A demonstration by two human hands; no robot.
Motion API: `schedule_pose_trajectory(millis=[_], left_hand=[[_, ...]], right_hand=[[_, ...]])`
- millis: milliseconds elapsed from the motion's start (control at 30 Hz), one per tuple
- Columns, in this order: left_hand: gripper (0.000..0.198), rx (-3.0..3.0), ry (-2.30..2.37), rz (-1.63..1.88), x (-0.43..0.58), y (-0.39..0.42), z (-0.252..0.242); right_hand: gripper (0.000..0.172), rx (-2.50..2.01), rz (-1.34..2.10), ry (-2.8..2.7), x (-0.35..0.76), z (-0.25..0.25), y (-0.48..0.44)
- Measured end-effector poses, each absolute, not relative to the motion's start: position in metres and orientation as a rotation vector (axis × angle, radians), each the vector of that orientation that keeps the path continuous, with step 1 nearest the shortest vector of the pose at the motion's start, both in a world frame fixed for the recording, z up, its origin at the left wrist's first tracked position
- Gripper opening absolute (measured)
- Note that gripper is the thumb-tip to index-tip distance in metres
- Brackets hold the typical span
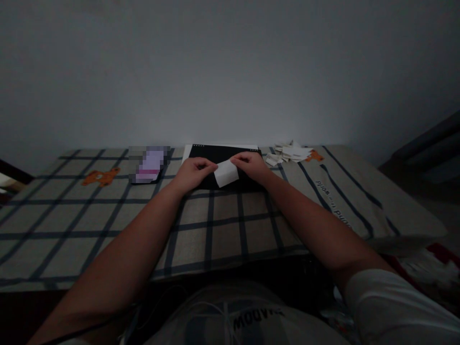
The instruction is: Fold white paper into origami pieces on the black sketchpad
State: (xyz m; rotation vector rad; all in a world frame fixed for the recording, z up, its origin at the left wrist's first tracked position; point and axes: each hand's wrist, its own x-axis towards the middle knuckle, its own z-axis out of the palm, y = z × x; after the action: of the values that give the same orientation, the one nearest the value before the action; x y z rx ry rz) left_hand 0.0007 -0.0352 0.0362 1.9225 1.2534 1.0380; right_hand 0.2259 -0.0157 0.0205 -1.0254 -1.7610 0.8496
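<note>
Paper slip (226,173), small, white and roughly rectangular, lies tilted between your 2 hands over a black pad (223,152) at the far middle of the checked cloth (223,225). Your left hand (196,168) has its fingers curled in and closed on the slip's left edge. Your right hand (251,165) has its fingers closed on the upper right edge, knuckles up. The slip looks thin and matte, and it is too small in view to show any crease. The pad is flat, dark and rectangular, with a row of pale dots along its far edge and a white sheet showing behind it. To the right of the pad, well apart from your hands, sits a loose heap of slips (291,153) in the same white paper, and this heap suggests that part of the work is already done. Only 1 slip is in hand, and no stock of unworked paper can be made out, so what is left cannot be judged. The cloth is soft, beige with dark grid lines and an orange bear print (101,176). A flat blurred device (149,164) lies to the left of the pad.
</note>
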Motion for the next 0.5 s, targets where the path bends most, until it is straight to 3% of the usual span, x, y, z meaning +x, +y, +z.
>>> schedule_pose_trajectory(millis=[167,333,500], left_hand=[[0.030,1.773,1.280,1.122,0.0001,-0.0331,0.0308],[0.023,1.767,1.300,1.120,0.0004,-0.0330,0.0292],[0.028,1.698,1.320,1.228,0.0014,-0.0323,0.0307]], right_hand=[[0.021,-1.085,1.034,-1.635,0.2275,0.0169,-0.0109],[0.014,-1.062,1.082,-1.653,0.2270,0.0201,-0.0125],[0.013,-1.085,1.089,-1.623,0.2232,0.0214,-0.0149]])
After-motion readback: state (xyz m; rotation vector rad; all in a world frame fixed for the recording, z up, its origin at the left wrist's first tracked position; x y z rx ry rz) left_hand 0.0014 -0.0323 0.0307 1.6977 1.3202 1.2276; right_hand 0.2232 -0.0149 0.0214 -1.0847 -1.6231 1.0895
